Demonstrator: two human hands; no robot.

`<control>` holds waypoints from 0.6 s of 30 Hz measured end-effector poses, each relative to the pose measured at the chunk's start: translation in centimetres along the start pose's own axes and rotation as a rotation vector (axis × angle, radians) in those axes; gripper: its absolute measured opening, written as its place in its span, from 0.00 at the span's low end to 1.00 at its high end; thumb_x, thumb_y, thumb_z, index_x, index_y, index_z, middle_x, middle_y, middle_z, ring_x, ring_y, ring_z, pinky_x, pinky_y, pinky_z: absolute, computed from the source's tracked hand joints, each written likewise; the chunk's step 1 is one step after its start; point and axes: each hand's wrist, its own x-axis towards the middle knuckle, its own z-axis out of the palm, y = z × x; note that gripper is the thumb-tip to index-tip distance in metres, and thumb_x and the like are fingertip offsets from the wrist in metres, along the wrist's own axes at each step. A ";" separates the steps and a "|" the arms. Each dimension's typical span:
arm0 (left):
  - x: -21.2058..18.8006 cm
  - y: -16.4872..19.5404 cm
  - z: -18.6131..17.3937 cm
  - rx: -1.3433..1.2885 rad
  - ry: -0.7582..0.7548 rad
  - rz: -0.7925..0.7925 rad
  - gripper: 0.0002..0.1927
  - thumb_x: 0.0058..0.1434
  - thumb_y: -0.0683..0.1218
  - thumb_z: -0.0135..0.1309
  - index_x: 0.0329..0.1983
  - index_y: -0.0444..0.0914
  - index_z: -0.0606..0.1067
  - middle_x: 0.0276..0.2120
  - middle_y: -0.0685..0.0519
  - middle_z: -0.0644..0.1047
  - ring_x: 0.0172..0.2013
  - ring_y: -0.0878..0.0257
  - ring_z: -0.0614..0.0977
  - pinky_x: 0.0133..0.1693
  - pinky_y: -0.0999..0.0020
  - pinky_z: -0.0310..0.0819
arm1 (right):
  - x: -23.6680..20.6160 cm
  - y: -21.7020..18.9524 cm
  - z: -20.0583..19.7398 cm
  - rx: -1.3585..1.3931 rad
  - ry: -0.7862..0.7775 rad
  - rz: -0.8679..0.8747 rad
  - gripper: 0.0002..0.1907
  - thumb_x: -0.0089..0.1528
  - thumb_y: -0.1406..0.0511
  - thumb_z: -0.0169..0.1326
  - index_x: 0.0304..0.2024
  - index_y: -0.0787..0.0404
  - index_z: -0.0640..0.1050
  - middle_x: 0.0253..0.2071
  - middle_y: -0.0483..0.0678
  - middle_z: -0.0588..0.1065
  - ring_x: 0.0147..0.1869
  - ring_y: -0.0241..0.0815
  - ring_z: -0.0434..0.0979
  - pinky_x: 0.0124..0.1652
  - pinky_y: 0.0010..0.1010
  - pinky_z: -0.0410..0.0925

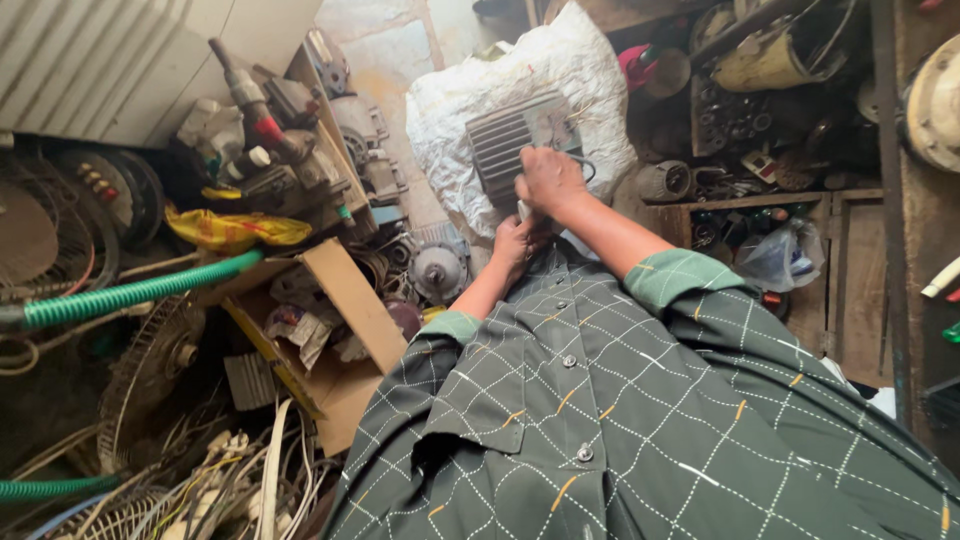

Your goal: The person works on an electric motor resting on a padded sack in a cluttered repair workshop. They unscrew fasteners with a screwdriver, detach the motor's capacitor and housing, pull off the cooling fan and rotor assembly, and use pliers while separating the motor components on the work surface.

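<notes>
A: Cluttered repair-shop floor is noted as the setting, with parts piled on every side. What is in hand?

B: A grey finned motor housing (515,140) is seen lying on a white woven sack (560,70), toward the sack's near edge. The right hand (548,180) is laid on the housing's near end, fingers curled over a bundle of thin wires (583,166). Whether the wires are actually pinched cannot be told.

A: And the other hand?

B: The left hand (520,240) is held just below, closed narrow around a small pale object; its kind cannot be made out.

A: Step judged?

B: Work on the lead wires at the motor's end is judged to be under way. A steady hold on the housing and fine fingertip control would be called for next.

A: Pose?

B: Both forearms are extended forward and converge at the housing, wrists bent down, sleeves rolled.

A: Surroundings?

B: A cardboard box (345,330) and a green ribbed hose (130,292) are recorded at left, wooden shelves (780,200) of scrap at right.
</notes>
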 end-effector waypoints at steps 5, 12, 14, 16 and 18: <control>-0.2 -0.1 0.2 0.025 0.009 0.009 0.20 0.63 0.54 0.61 0.46 0.34 0.74 0.35 0.51 0.82 0.32 0.65 0.84 0.35 0.71 0.78 | -0.1 -0.2 0.2 -0.052 0.105 -0.063 0.07 0.55 0.69 0.57 0.35 0.63 0.77 0.37 0.62 0.78 0.42 0.64 0.81 0.42 0.50 0.74; -0.1 -0.5 0.0 0.023 0.003 0.031 0.20 0.62 0.54 0.62 0.44 0.35 0.74 0.34 0.51 0.82 0.32 0.65 0.83 0.35 0.70 0.79 | 0.0 -0.1 0.4 -0.072 -0.018 0.069 0.07 0.58 0.67 0.59 0.38 0.61 0.78 0.40 0.60 0.78 0.46 0.65 0.80 0.45 0.51 0.74; -0.1 -0.5 0.0 0.012 0.008 0.025 0.20 0.62 0.54 0.63 0.44 0.35 0.74 0.34 0.51 0.82 0.32 0.64 0.84 0.35 0.70 0.78 | 0.0 0.0 0.4 -0.074 0.031 0.027 0.08 0.56 0.66 0.61 0.37 0.61 0.78 0.41 0.60 0.78 0.45 0.65 0.81 0.44 0.50 0.73; -0.1 -0.5 0.1 0.012 0.018 0.014 0.20 0.61 0.55 0.62 0.45 0.36 0.74 0.35 0.52 0.82 0.33 0.65 0.84 0.36 0.70 0.78 | -0.1 0.1 0.4 -0.060 0.057 0.023 0.10 0.55 0.65 0.63 0.36 0.62 0.78 0.40 0.61 0.78 0.44 0.65 0.80 0.43 0.51 0.73; -0.1 -0.4 0.2 0.024 0.034 -0.002 0.20 0.61 0.56 0.61 0.45 0.37 0.74 0.35 0.53 0.83 0.33 0.65 0.84 0.36 0.71 0.78 | -0.1 0.2 0.4 -0.027 0.065 0.054 0.14 0.55 0.62 0.65 0.36 0.64 0.78 0.37 0.62 0.78 0.42 0.66 0.80 0.41 0.52 0.72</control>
